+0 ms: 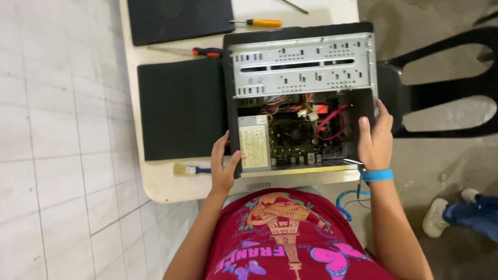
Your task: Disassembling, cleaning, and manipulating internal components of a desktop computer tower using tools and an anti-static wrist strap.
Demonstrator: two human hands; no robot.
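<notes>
Hands (224, 167) (374, 140) grip open computer case (303, 67) sides.

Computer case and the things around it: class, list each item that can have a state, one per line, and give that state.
Computer case: open, lying on its side, insides exposed.
Side panel: off, flat on the table.
Left hand: gripping the case's left edge.
Right hand: gripping the case's right edge.
Blue wrist strap: worn on the right wrist.
Yellow screwdriver: lying unused.
Brush: lying unused.
</notes>
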